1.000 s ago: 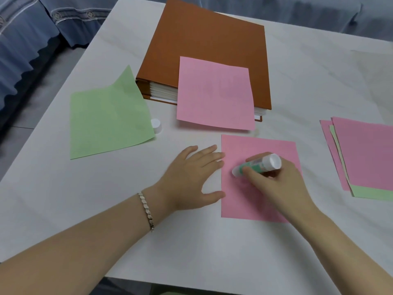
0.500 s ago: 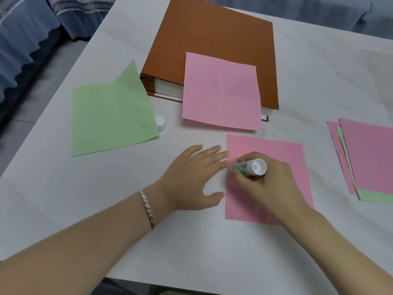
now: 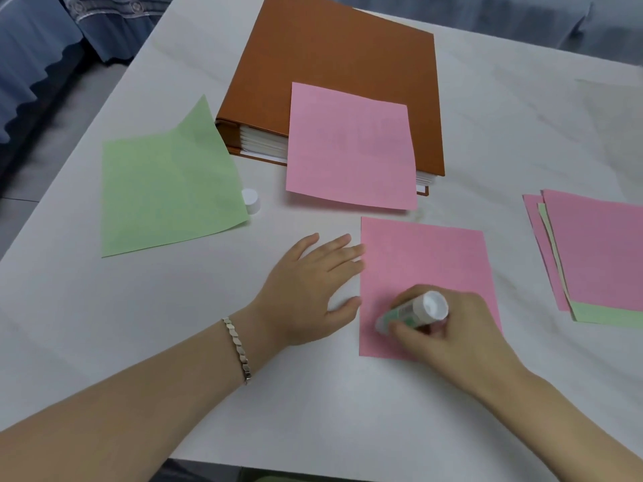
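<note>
Head view, looking down over the white table (image 3: pixel 313 412), and the action is right in the middle. The right hand (image 3: pixel 462 328) has its fingers and thumb curled tight round a glue stick (image 3: pixel 410 313), so that is a firm grip. The stick is tilted, with its white base end up towards the camera and its tip down on the pink sheet (image 3: pixel 424 259), in the lower left part of the paper close to the left edge.

The pink sheet lies flat on the table just in front of the person. The left hand (image 3: pixel 313 290) lies palm down on the table beside it, fingers straight and a little spread, holding nothing. Its fingertips touch the sheet's left edge, and the thumb tip sits right at that edge lower down. A silver bracelet (image 3: pixel 238 349) shows on the left wrist.

Farther back, a brown binder (image 3: pixel 341 71) lies closed on the table, with a second pink sheet (image 3: pixel 351 151) resting on its near corner and hanging over onto the table. To the left lies a green sheet (image 3: pixel 167 189) with one far corner curled up. A small white cap (image 3: pixel 251 200) stands just at its right edge, well apart from the glue stick. Over on the right sits a loose stack of pink and green sheets (image 3: pixel 598 248), well clear of both hands.
</note>
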`<state>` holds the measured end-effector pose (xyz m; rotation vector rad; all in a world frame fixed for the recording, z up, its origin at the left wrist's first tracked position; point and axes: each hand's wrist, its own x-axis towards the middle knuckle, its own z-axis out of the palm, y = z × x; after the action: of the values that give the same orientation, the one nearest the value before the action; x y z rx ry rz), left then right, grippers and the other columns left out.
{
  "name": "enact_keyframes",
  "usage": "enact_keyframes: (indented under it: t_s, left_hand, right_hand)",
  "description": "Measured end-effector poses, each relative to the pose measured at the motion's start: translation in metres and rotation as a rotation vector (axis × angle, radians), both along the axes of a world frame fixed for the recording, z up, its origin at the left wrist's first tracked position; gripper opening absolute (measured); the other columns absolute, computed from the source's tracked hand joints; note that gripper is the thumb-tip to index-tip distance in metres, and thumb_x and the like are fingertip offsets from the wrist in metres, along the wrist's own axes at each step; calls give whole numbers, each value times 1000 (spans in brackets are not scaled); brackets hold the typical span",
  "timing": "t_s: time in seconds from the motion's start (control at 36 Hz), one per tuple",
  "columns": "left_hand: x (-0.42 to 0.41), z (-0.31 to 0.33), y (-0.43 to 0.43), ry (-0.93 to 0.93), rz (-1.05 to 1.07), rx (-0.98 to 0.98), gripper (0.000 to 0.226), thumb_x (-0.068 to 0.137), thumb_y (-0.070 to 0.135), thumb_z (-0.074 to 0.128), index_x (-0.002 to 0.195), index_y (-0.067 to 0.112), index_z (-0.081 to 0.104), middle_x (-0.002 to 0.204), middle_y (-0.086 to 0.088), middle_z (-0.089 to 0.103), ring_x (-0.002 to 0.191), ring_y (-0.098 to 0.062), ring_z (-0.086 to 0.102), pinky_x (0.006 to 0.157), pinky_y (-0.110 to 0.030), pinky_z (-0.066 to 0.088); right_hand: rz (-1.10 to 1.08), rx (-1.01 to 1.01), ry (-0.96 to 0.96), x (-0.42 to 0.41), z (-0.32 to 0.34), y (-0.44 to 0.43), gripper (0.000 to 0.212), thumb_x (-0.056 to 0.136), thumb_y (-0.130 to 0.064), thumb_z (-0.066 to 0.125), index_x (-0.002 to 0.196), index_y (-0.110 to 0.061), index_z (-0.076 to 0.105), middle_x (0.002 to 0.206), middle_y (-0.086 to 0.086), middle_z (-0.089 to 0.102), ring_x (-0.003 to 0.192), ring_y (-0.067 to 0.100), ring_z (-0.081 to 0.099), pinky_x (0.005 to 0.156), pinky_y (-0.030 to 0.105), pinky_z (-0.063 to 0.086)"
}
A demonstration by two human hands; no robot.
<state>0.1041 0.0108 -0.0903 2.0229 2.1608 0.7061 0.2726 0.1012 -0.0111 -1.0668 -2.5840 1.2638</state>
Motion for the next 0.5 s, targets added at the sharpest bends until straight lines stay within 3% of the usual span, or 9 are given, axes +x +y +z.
enact_keyframes:
  t_s: [0.17, 0.25, 0.5]
  left_hand:
    - [0, -2, 1, 8, 5, 2, 48, 78, 44, 49, 111, 14, 66, 129, 1, 59, 126, -17, 48, 105, -41, 27]
    - [0, 0, 0, 11, 0, -7, 48, 77, 41, 48, 113, 14, 65, 130, 1, 58, 127, -17, 47, 106, -40, 26]
    - [1, 4, 0, 31, -6, -25, 48, 76, 34, 44, 112, 11, 66, 130, -1, 58, 125, -19, 49, 105, -40, 27]
  right_hand:
    - [-193, 42, 121, -20, -6, 23, 10, 75, -18, 73, 75, -25, 67, 73, -17, 67, 65, -6, 57, 59, 5, 39]
    - [-166, 49, 89, -26, -11, 29, 6, 77, -20, 71, 80, -25, 69, 79, -16, 68, 73, -4, 59, 63, 5, 40]
    - [-97, 94, 57, -18, -13, 17, 11, 74, -11, 70, 75, -21, 67, 67, -17, 64, 66, 0, 56, 58, 9, 41]
